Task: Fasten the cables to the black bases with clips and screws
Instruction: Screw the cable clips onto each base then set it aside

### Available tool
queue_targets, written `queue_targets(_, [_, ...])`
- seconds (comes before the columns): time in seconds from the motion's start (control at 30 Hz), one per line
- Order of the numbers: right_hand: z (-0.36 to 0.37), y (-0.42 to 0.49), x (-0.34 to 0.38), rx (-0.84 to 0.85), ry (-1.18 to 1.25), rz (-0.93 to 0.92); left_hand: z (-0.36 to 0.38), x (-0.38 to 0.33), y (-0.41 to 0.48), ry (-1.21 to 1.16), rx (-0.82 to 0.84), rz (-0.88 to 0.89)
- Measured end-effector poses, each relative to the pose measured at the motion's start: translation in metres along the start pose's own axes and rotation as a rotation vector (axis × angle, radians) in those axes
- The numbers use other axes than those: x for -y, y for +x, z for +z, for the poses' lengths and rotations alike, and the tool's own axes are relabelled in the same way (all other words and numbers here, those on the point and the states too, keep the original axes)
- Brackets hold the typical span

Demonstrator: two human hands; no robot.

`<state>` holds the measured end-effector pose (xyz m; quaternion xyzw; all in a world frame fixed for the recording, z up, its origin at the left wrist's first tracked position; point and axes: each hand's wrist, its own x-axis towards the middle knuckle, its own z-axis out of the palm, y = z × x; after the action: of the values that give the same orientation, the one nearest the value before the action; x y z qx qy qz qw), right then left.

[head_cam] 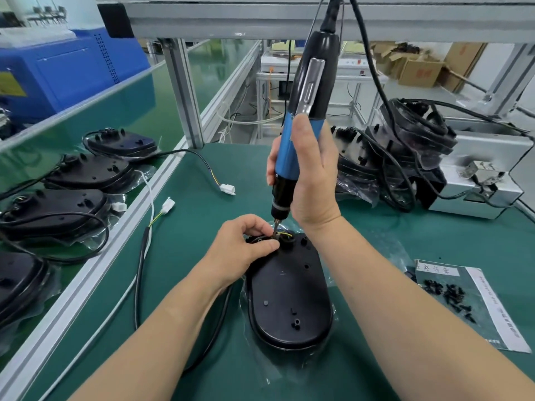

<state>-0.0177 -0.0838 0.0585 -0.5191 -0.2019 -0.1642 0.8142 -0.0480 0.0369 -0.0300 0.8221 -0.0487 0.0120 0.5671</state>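
Green bench [188, 198], black base [289, 299], cables [139, 264], paper sheet [498, 314]

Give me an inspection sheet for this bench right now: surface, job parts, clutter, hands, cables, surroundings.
Surface: green mat, conveyor belt alongside on the left.
Job's things: black base on a plastic bag; electric screwdriver, bit down at the base's far end; loose screws on a printed sheet.
Clutter: stacked bases, far right.
Grippers: right hand grips the screwdriver; left hand pinches the black cable beside the bit.
Cables: the black cable loops left to a white connector; screwdriver cord hangs from above.
Surroundings: more bases on the belt, blue machine, cardboard boxes.
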Motion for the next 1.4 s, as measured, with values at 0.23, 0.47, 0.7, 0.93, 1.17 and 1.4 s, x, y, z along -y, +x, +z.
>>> queue_targets(0.23, [0.0046,-0.0039,-0.0008,0.024,-0.019,-0.003,-0.0001,-0.0012,-0.001,-0.01,0.006,-0.006])
queue_targets(0.47, [0.0009,-0.0068,-0.0012,0.045,-0.072,-0.005,0.0001,-0.0027,-0.0013,-0.003,0.024,-0.016])
queue_targets(0.7, [0.0019,-0.0048,0.0029,0.02,-0.021,-0.024,-0.0009,-0.0028,-0.0001,0.033,0.033,0.006])
queue_targets(0.93, [0.0014,-0.0066,0.0009,0.007,-0.019,0.0,-0.0017,-0.006,0.0006,0.108,0.038,0.085])
queue_targets(1.17, [0.0018,-0.0079,0.0007,0.016,-0.023,-0.006,-0.0026,-0.0062,0.002,0.164,0.039,0.113])
queue_targets(1.4, [0.0005,-0.0056,0.0009,0.008,-0.021,-0.028,-0.0034,-0.0056,0.0029,0.153,0.045,0.124])
